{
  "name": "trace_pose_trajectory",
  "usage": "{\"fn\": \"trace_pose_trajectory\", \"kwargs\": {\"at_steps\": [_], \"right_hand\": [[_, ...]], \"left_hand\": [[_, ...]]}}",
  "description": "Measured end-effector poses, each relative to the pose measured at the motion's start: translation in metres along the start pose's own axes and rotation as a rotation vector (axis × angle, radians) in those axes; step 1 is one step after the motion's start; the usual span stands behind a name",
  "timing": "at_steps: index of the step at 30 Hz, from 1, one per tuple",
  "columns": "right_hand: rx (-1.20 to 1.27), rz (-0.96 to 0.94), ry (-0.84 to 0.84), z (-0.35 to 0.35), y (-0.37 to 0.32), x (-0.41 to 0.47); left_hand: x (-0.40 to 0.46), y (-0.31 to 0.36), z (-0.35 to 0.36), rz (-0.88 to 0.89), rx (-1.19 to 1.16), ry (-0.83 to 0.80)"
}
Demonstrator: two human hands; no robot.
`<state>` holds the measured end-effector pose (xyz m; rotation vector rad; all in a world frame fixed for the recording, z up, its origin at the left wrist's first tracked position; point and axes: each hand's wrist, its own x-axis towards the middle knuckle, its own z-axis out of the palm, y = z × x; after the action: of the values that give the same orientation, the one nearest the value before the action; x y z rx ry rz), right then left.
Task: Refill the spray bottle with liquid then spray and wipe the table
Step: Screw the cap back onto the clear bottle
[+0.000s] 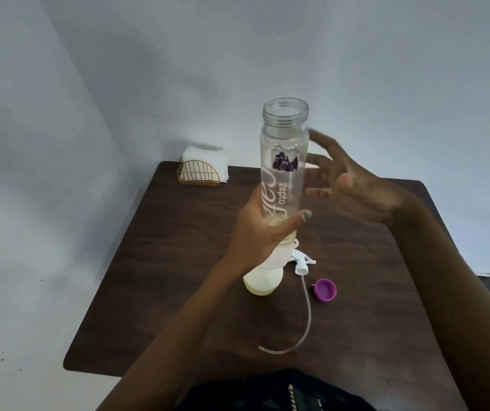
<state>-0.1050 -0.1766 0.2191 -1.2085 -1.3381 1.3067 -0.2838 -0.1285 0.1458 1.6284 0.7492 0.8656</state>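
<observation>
My left hand (260,223) grips the lower part of a tall clear bottle (284,161) with white lettering and an open mouth, held upright above the table; only a little yellowish liquid shows at its bottom. Just below it stands the white spray bottle (263,278), open at the top, holding pale yellow liquid. My right hand (353,185) hovers beside the clear bottle's right side with fingers spread, empty. The white spray head (392,262) with its long dip tube (307,315) lies on the table to the right. A purple cap (325,289) lies next to it.
The dark wooden table (163,277) stands in a corner of pale walls. A gold wire holder with white napkins (202,169) sits at the back left corner. The table's front edge is near my body.
</observation>
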Motion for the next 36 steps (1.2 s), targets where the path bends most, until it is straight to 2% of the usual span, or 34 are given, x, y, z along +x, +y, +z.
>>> {"fn": "trace_pose_trajectory", "kwargs": {"at_steps": [2, 4, 6, 8, 11, 17, 22, 25, 27, 29, 32, 34, 36], "right_hand": [[-0.122, 0.19, 0.137, -0.013, 0.03, -0.005], [-0.42, 0.424, 0.239, -0.026, 0.071, -0.009], [-0.702, 0.693, 0.155, -0.032, 0.116, -0.015], [-0.804, 0.909, 0.023, -0.028, 0.151, -0.026], [-0.84, 1.013, 0.008, -0.018, 0.183, -0.038], [-0.953, 0.882, 0.122, -0.001, 0.219, -0.049], [-1.035, 0.839, 0.129, 0.0, 0.229, -0.049], [-0.914, 0.956, 0.114, -0.014, 0.217, -0.042], [-0.824, 0.956, 0.169, -0.028, 0.192, -0.032], [-0.762, 0.834, 0.272, -0.044, 0.156, -0.018], [-0.607, 0.54, 0.434, -0.055, 0.085, 0.004], [-0.421, 0.33, 0.559, -0.054, 0.033, 0.017], [-0.218, 0.128, 0.616, -0.048, -0.015, 0.027]], "left_hand": [[0.0, -0.001, -0.003, -0.002, 0.002, 0.012], [-0.001, -0.002, -0.005, -0.007, 0.021, 0.013], [-0.002, -0.004, -0.005, -0.012, 0.034, 0.015], [-0.004, -0.004, -0.004, -0.018, 0.033, 0.005], [-0.006, -0.005, -0.003, -0.027, 0.041, -0.011], [-0.01, -0.008, -0.001, -0.025, 0.035, -0.018], [-0.01, -0.011, -0.003, -0.033, 0.037, -0.015], [-0.008, -0.01, -0.004, -0.055, 0.038, -0.016], [-0.006, -0.01, -0.004, -0.061, 0.047, -0.011], [-0.002, -0.008, -0.004, -0.062, 0.047, -0.003], [0.005, -0.004, -0.004, -0.047, 0.051, -0.002], [0.01, 0.001, -0.003, -0.033, 0.048, 0.001], [0.016, 0.005, -0.003, -0.025, 0.04, 0.006]]}}
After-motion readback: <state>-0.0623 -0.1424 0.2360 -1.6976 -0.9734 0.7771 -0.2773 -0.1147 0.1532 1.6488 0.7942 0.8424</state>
